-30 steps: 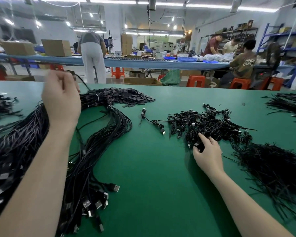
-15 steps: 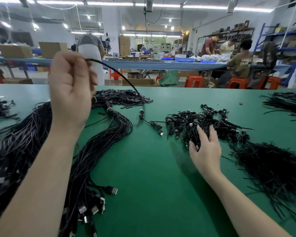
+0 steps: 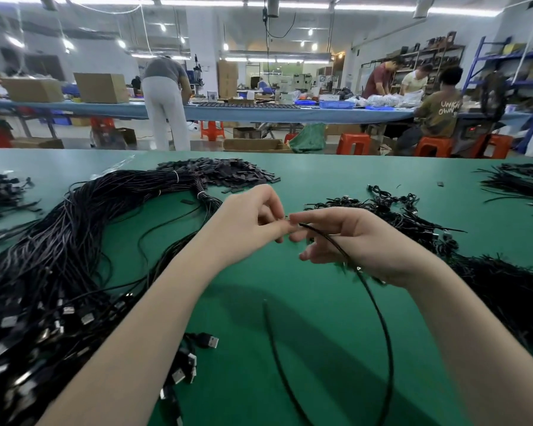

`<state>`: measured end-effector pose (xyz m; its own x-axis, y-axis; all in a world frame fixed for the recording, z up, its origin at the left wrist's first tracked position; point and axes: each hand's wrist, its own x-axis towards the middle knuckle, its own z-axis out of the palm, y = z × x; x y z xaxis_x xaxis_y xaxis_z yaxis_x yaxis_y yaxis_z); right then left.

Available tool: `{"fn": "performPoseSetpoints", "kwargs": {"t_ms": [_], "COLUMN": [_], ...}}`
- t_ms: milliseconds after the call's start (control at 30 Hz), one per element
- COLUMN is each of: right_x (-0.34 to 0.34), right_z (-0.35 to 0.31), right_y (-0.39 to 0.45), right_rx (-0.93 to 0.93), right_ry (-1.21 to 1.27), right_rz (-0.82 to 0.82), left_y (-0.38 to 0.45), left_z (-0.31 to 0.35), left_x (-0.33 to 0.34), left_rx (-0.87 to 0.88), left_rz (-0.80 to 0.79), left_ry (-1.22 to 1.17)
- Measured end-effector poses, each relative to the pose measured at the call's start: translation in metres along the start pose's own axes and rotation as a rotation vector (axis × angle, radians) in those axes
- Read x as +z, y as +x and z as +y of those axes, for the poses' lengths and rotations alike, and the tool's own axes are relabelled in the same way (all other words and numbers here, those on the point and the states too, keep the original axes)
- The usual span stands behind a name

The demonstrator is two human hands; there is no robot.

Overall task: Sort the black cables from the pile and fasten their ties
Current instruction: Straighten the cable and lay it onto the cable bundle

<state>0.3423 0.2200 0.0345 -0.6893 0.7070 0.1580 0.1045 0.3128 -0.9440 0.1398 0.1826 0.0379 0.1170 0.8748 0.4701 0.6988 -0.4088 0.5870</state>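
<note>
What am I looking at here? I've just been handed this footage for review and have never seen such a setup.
There is no machine: a person wears a camera on the head, looking forward and down, so you see their own two bare arms. This single view shows a green table in a workshop. On its left lies a big bundle of long black cables with USB plugs; behind it is a heap of small black ties; on the right is a pile of coiled cables. The left hand and right hand meet in the middle, each pinching one black cable, which loops down towards the camera. Other workers stand or sit at a bench behind.
</note>
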Motion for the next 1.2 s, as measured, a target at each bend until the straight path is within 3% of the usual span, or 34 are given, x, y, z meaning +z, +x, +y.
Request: {"fn": "performPoseSetpoints", "kwargs": {"t_ms": [167,300,367,500,567,700,800,867,933,1000,1133,1200], "right_x": [-0.002,0.002,-0.007,-0.029,-0.035,-0.032,-0.024,-0.017,-0.007,0.002,0.018,0.019], "right_z": [-0.002,-0.002,-0.002,-0.005,-0.006,-0.005,-0.002,0.001,0.004,0.008,0.021,0.022], "right_y": [0.002,0.003,0.001,-0.005,-0.005,-0.003,-0.005,-0.007,-0.006,-0.004,0.002,0.004], "right_rx": [0.26,0.076,-0.003,0.011,0.031,0.088,0.164,0.205,0.21,0.195,0.255,0.286], "right_ry": [0.224,-0.441,-0.485,-0.277,-0.228,-0.181,-0.164,-0.106,-0.064,-0.073,-0.19,-0.242], "right_rz": [0.04,0.227,0.346,0.567,0.614,0.456,0.124,-0.148,-0.312,-0.348,-0.357,-0.235], "left_y": [-0.001,-0.001,-0.001,0.0,-0.001,0.0,0.007,0.01,0.01,0.009,0.007,0.003], "left_z": [0.004,0.001,-0.003,-0.019,-0.023,-0.022,-0.014,-0.012,-0.008,-0.004,0.005,0.007], "left_x": [0.008,0.007,-0.001,-0.024,-0.035,-0.043,-0.031,-0.02,-0.015,-0.015,-0.024,-0.034], "left_rx": [0.003,0.004,-0.028,-0.099,-0.176,-0.423,-0.526,-0.566,-0.572,-0.563,-0.445,-0.323], "left_rz": [-0.092,-0.211,-0.242,-0.066,0.035,0.184,0.264,0.305,0.222,0.126,0.13,-0.065], "left_ry": [0.028,0.059,0.072,0.027,-0.135,-0.854,-1.327,-1.4,-1.356,-1.3,-1.373,-1.503]}}
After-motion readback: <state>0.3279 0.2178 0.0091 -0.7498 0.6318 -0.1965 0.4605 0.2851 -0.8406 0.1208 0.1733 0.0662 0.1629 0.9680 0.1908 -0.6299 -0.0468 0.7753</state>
